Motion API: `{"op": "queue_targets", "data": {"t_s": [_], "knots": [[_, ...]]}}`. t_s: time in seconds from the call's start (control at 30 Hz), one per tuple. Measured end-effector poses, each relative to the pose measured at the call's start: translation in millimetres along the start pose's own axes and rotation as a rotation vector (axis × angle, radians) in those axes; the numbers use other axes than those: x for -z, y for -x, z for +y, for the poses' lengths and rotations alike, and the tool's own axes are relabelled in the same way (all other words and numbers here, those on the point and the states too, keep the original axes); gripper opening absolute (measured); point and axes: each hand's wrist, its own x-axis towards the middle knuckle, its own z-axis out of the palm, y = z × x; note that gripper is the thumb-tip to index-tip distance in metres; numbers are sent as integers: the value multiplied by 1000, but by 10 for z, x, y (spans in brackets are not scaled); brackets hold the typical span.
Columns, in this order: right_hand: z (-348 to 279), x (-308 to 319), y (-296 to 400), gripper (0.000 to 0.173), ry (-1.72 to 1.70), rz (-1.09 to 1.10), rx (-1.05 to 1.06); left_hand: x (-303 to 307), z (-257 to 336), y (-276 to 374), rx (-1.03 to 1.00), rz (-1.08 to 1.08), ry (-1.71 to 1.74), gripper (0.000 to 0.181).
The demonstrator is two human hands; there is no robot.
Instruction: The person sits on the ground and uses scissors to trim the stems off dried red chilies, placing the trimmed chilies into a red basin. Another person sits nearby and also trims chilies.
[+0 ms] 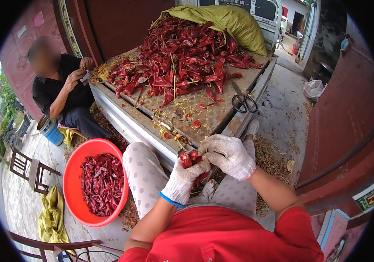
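Note:
Both of my hands wear white knit gloves and meet above my lap, at the corner of a metal truck bed (203, 121). My left hand (187, 177) is closed around several red chili peppers (190, 159), whose cut or opened tops face up. Against these peppers, my right hand (226, 155) has its fingertips pinched together; whether they hold anything is hidden. A large heap of dried red chilies (180, 62) covers the far part of the bed. Black-handled scissors (243, 100) lie near the bed's right edge. To my left, a red plastic basin (70, 183) holds chili pieces (102, 185).
A co-worker in black (66, 85) sits at the bed's left side, both hands raised. A yellow-green woven sack (239, 28) lies behind the heap. Stems litter the ground (272, 163). At left are a blue bucket (51, 131), a wooden chair (34, 170) and another sack (51, 216).

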Motion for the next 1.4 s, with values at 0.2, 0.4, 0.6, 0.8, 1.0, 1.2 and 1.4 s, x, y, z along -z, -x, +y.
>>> {"op": "queue_targets", "data": {"t_s": [0.2, 0.4, 0.6, 0.8, 1.0, 1.2, 1.4], "knots": [[96, -191, 118, 10, -957, 131, -640, -24, -26, 2, -113, 130, -267, 16], [378, -159, 112, 13, -1156, 300, -572, 9, -58, 57, -114, 16, -461, 28], [430, 391, -193, 36, 272, -47, -450, 773, 177, 42, -466, 266, 16, 21], [1065, 570, -761, 43, 768, 164, -474, 2051, 771, 446, -498, 953, -315, 11], [1416, 509, -1012, 36, 796, 113, -670, 3583, 988, 1137, 50, 1442, -1419, 94], [949, 622, -563, 27, 391, 259, -594, 3045, 754, 782, -317, 1090, -598, 52], [216, 158, -73, 16, -868, 313, -732, 1103, 428, 285, -360, 241, -223, 56]]}}
